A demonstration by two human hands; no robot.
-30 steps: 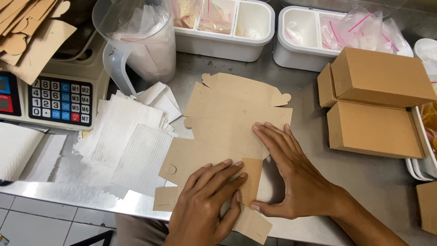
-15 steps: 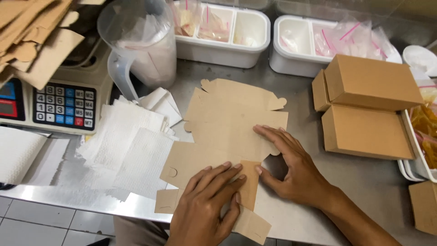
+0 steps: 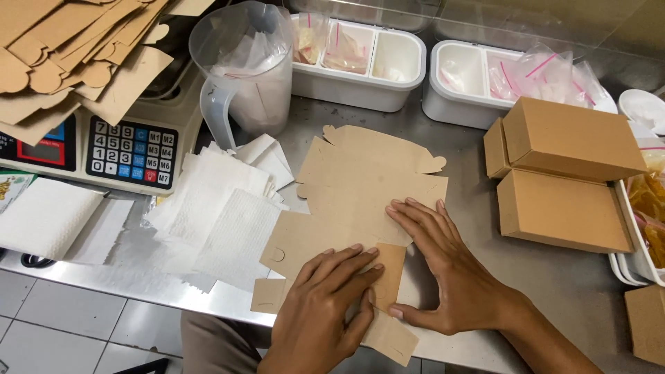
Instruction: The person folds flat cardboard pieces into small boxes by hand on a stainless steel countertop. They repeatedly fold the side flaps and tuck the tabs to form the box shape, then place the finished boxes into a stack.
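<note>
A flat, unfolded brown cardboard box blank (image 3: 360, 201) lies on the steel table (image 3: 554, 291), near its front edge and just in front of the person. Both hands press down on it. The left hand (image 3: 325, 305) lies palm down over the blank's lower flaps, its fingers (image 3: 350, 260) stretched out flat and close together, gripping nothing. The right hand (image 3: 450, 266) rests beside it to the right, its fingers (image 3: 415, 218) spread flat across the middle panel of the blank and its thumb pointing back toward the left hand near the front edge; it too only presses, with nothing closed inside it. Just left of the blank, partly tucked under its edge, a loose pile of white paper napkins (image 3: 215, 208) lies on the table. Behind them stands a clear plastic jug (image 3: 249, 69) with a handle, with thin plastic inside it. At the far left sits a digital scale with a keypad (image 3: 131, 149), and a stack of more flat cardboard blanks (image 3: 69, 55) is heaped on top of it. Along the back of the table stand two white divided containers (image 3: 360, 55) holding small clear bags. To the right of the hands, well apart from the blank, two folded, closed brown boxes (image 3: 561, 180) sit one behind the other.
</note>
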